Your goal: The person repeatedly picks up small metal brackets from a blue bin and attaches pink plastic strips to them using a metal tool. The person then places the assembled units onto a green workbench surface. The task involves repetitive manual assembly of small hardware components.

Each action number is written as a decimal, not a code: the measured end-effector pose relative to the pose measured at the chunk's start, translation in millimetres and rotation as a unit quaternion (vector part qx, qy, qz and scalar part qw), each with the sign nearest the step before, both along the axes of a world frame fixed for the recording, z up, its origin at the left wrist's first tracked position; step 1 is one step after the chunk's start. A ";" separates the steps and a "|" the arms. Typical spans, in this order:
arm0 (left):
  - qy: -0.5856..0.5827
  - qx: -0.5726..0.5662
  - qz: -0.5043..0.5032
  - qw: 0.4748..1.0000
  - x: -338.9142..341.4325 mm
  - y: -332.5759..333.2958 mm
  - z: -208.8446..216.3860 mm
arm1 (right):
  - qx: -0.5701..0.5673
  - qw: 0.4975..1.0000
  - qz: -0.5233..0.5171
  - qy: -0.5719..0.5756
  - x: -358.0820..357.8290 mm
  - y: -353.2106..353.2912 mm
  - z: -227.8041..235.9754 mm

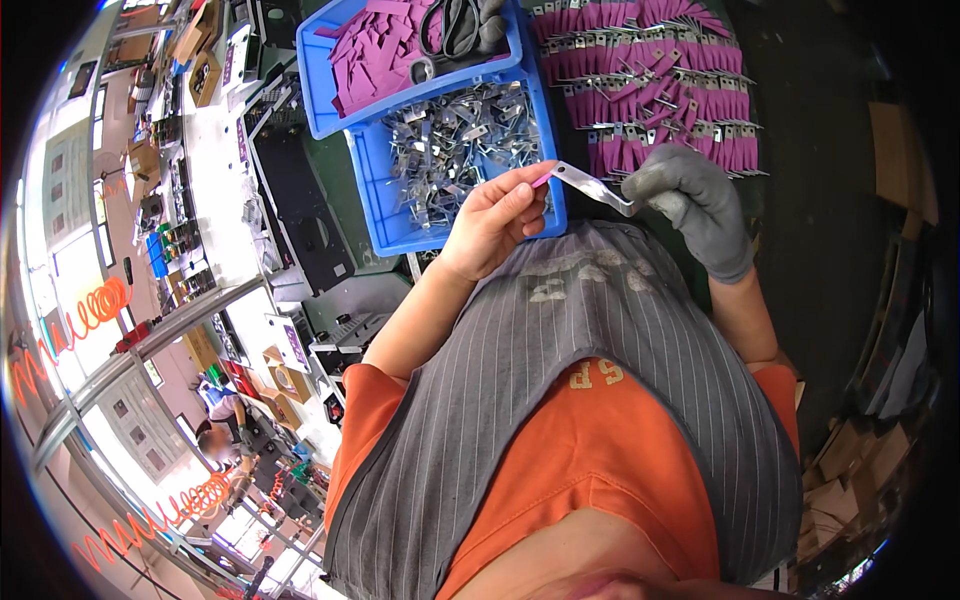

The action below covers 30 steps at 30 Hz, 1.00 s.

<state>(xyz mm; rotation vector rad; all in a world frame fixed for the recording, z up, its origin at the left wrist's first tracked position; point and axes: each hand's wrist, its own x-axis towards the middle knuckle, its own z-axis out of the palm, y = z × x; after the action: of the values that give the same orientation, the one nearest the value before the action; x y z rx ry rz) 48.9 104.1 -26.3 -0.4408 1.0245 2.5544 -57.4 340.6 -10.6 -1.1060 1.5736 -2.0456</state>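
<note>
A bent, shiny metal bracket [592, 187] with a hole near one end is held level between my two hands, in front of my apron. My bare left hand [497, 222] pinches a small purple strip [542, 181] at the bracket's left end. The strip meets the metal there; whether it is stuck on cannot be told. My right hand [697, 208], in a grey glove, grips the bracket's bent right end between thumb and fingers. Just beyond my left hand, a blue bin [378, 205] holds many loose metal brackets.
Behind it, a second blue bin [316, 80] contains purple strips [375, 50] and a dark grey glove [465, 28]. Rows of brackets with purple strips [650, 90] lie at the far right. Cardboard [850, 470] sits lower right. Another person [222, 425] works at the left.
</note>
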 end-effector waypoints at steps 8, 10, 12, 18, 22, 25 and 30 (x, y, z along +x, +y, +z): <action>0.012 0.022 -0.004 1.000 0.9 -0.6 -3.3 | -0.001 1.000 -0.017 -0.007 5.5 -2.5 -3.4; 0.012 0.026 -0.003 1.000 0.4 -0.9 -4.7 | 0.007 1.000 -0.024 0.016 5.0 -2.8 -2.9; 0.008 0.031 -0.001 0.999 -0.2 -0.9 -4.7 | 0.008 1.000 -0.029 -0.003 5.7 -0.9 -1.4; 0.005 0.038 0.002 0.999 0.9 -0.9 -4.7 | 0.011 1.000 -0.029 -0.003 5.8 -1.1 0.8; 0.011 0.029 0.003 1.000 1.5 0.3 -4.1 | -0.001 0.999 -0.028 -0.014 7.7 -1.7 -4.1; 0.004 0.023 0.005 1.000 1.9 0.9 -4.0 | 0.008 0.999 -0.031 -0.002 7.0 -0.8 -1.7; -0.010 0.008 0.012 1.000 2.1 3.2 -0.5 | 0.021 0.999 -0.026 0.009 7.6 -0.3 -2.2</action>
<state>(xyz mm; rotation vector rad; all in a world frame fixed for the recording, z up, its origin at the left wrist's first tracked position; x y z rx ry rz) 51.0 107.3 -26.8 -0.4752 0.9961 2.5723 -49.8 340.3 -12.8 -1.0840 1.6623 -2.0314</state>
